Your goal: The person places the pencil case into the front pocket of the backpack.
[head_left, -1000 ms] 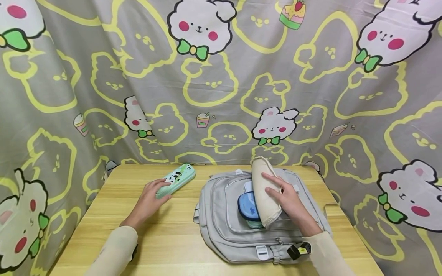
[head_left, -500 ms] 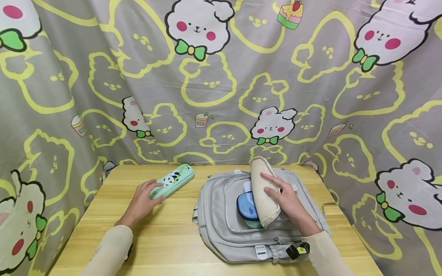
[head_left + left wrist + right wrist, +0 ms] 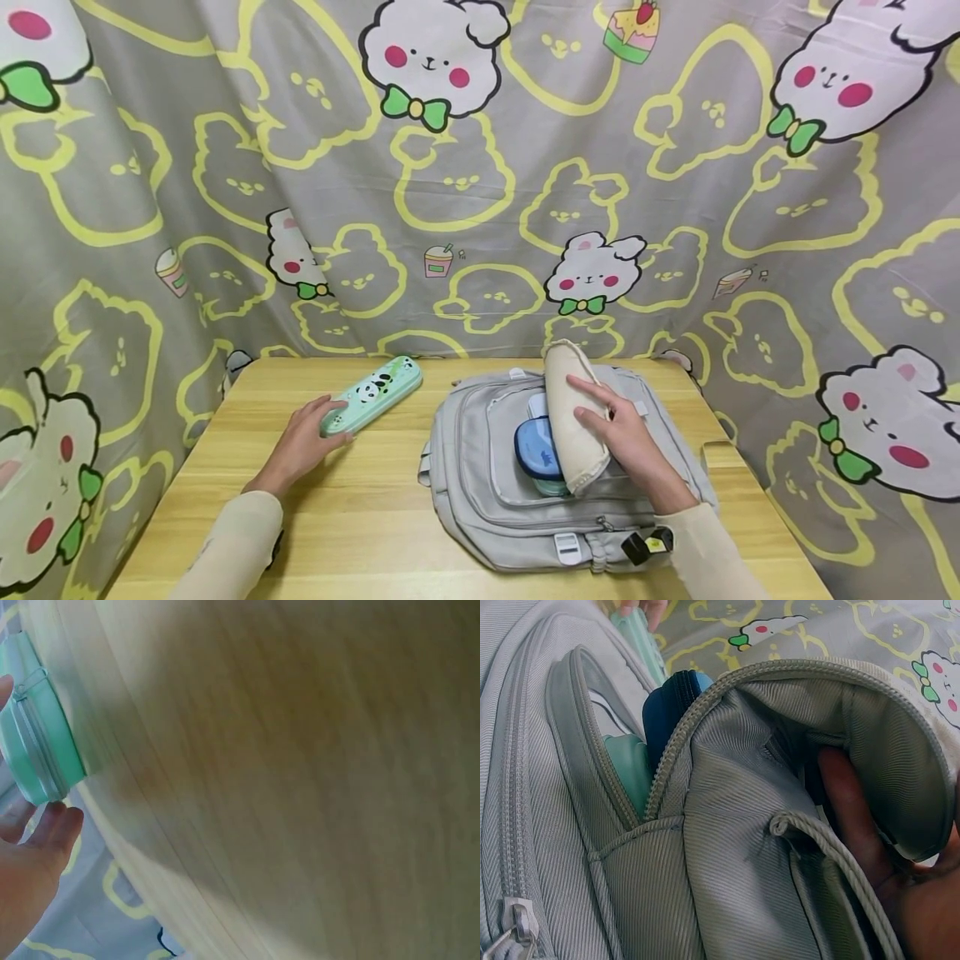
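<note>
A mint-green pencil case (image 3: 375,392) with panda pictures lies slantwise on the table. My left hand (image 3: 303,437) is at its near end, fingers on one side and thumb on the other, loosely spread; whether they touch it is hard to tell. In the left wrist view, the zipped end of the pencil case (image 3: 41,742) shows between thumb and fingers. My right hand (image 3: 630,437) holds back the cream pocket flap (image 3: 573,417) of a grey backpack (image 3: 468,467). In the right wrist view, some fingers are partly hidden behind the flap (image 3: 742,787).
Inside the front pocket sit a blue zipped case (image 3: 538,448), a green item (image 3: 626,769) beneath it and something white. A black-and-yellow tag (image 3: 648,546) is at the bag's lower side. A patterned curtain (image 3: 480,167) surrounds the wooden table (image 3: 352,533).
My left hand has slid back left along the pencil case, uncovering more of it, while the case stays where it was. The right hand and flap have not moved.
</note>
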`<state>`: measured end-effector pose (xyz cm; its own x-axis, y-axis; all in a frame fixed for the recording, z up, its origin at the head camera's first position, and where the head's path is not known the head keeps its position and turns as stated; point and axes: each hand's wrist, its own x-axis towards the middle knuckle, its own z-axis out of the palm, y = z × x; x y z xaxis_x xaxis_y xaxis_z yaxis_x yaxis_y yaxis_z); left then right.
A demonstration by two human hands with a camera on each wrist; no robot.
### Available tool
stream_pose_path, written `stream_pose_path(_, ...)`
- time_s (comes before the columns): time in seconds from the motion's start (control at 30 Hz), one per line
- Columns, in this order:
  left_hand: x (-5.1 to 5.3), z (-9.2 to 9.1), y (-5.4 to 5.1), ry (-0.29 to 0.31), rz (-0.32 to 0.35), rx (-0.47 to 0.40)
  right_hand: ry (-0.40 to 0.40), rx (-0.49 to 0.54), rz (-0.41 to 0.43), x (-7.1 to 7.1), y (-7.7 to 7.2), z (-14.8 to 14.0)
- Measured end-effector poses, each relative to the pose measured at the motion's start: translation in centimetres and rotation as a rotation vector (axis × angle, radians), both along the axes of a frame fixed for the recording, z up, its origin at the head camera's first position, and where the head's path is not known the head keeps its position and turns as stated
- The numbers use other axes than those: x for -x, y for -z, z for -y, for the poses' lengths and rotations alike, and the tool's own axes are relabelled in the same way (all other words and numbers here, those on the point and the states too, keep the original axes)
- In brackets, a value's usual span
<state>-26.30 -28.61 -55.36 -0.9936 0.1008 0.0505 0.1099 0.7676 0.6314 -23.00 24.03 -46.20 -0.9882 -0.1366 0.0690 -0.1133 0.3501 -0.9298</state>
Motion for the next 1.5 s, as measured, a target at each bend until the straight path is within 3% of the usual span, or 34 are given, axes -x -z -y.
stream_pose_path(0.7,-0.1,0.9,0.6,-0.024,0.03,-0.033,0.003,-0.005,0.007,0.2,0.3,0.1)
stream_pose_path(1.07,-0.2,1.4,0.7,-0.017,0.008,-0.044,0.002,-0.002,0.015,0.1,0.3,0.0)
stream_pose_path(1.5,-0.3,0.9,-1.2,0.03,0.049,-0.093,0.006,-0.001,0.01,0.1,0.4,0.0)
